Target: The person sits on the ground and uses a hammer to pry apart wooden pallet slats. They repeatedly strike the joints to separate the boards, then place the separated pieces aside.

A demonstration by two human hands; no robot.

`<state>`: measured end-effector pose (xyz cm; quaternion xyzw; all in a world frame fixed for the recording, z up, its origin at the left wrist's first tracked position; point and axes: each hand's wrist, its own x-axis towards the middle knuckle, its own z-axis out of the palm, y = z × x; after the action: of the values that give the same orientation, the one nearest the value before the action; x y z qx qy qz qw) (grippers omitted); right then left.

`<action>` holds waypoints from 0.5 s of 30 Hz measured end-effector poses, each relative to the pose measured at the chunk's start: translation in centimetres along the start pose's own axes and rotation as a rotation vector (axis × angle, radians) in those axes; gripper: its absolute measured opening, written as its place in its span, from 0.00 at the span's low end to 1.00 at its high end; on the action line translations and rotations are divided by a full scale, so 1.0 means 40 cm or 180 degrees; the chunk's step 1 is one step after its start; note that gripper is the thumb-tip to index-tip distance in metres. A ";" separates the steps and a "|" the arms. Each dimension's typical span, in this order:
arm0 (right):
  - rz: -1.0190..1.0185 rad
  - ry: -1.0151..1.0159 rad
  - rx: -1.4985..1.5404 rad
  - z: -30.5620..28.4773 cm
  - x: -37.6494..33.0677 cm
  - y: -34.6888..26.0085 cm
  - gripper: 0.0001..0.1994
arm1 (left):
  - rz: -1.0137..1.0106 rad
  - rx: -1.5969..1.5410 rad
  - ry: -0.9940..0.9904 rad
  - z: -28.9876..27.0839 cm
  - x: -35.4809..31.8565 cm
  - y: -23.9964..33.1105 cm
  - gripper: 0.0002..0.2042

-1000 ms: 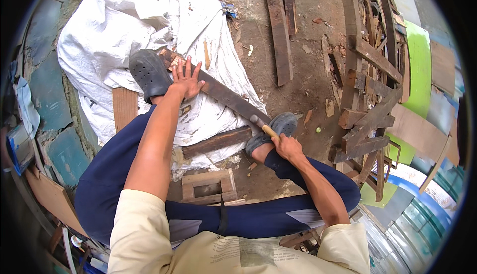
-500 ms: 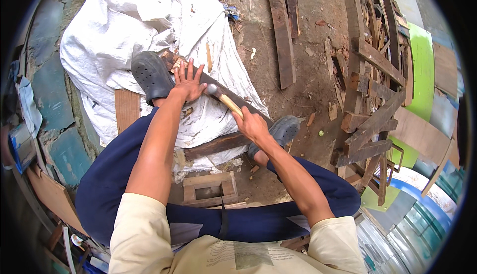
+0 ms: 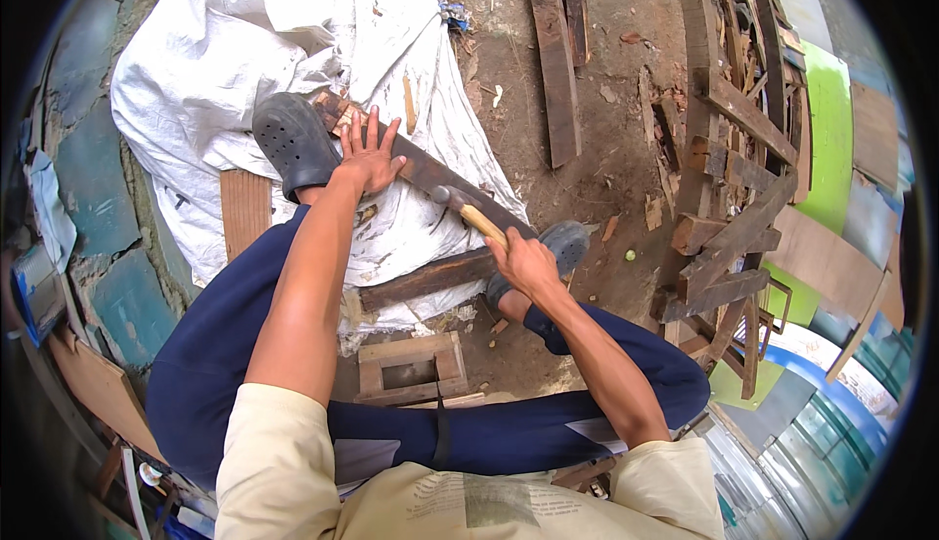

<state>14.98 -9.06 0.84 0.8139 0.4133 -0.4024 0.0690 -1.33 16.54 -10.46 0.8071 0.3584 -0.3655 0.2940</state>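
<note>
My left hand (image 3: 370, 164) lies with fingers spread on the upper part of a long dark wooden plank (image 3: 423, 168), beside my left shoe (image 3: 293, 139). The plank runs slantwise from that shoe toward my right shoe (image 3: 564, 247), and its far end looks chipped and paler. In my right hand (image 3: 528, 266) is a hammer (image 3: 481, 224), gripped by its light wooden handle. The hammer's metal head is over the middle of the plank, to the right of my left hand; whether it touches the wood I cannot tell.
A crumpled white sheet (image 3: 215, 61) spreads under the plank. Another dark board (image 3: 425, 284) and a small wooden frame (image 3: 448, 369) lie nearer my legs. Loose planks (image 3: 550, 70) rest on the dirt ahead, and a heap of old timber (image 3: 729, 286) rises at right.
My right hand has moved the hammer a little to the right and nearer, along the plank. My left hand stays pressed on the wood, only slightly shifted in view.
</note>
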 end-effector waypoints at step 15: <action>-0.0295 0.0057 -0.0040 -0.013 0.044 -0.030 0.22 | 0.0055 0.0042 0.0006 0.005 0.014 -0.012 0.38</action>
<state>15.02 -6.95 0.19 0.7970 0.4537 -0.3954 0.0518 -1.52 16.86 -11.12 0.8125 0.3492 -0.3646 0.2915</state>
